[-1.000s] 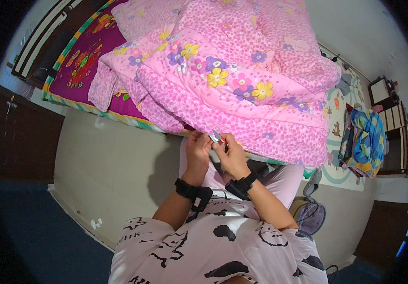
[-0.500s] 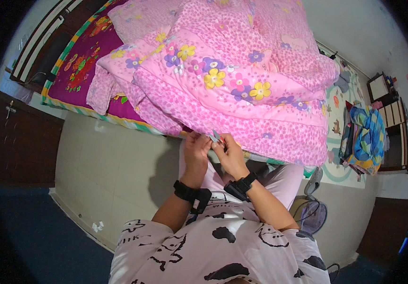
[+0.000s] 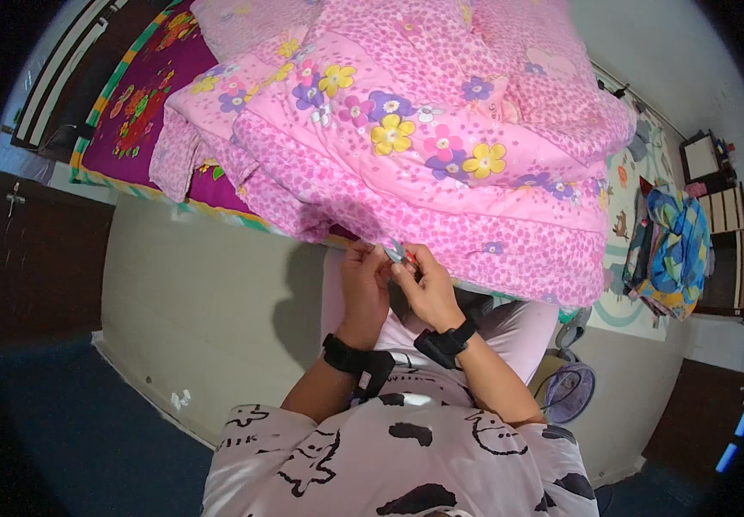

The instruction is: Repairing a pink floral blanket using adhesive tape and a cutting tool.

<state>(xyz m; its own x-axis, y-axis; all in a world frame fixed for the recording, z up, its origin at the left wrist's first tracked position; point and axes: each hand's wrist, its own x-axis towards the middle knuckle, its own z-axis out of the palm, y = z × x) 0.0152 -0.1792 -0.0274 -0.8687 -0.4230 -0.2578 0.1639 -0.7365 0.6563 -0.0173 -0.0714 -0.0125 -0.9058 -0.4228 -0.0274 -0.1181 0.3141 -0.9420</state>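
Note:
My right hand (image 3: 425, 284) is closed around a pair of small scissors (image 3: 397, 253), with short grey blades spread apart and a bit of red at the handle. Close beside the blades, my left hand (image 3: 363, 280) has its fingers curled and pressed together; whatever they pinch is too small or hidden to make out. Both hands are in front of the bed's near edge, by the hanging side of a pink quilt (image 3: 467, 207) printed with yellow, purple and pink flowers. The quilt lies bunched over the bed.
A purple floral mattress cover (image 3: 135, 116) with a striped border shows at the left. To the right, a pile of folded cloths (image 3: 675, 250) lies on a pale patterned mat (image 3: 620, 293). A round mesh basket (image 3: 570, 392) stands on the tiled floor (image 3: 191, 302), right of my legs.
The view has shifted slightly. My hands stay together at the bed's edge, with the scissors still in the right one and their blades turned a little.

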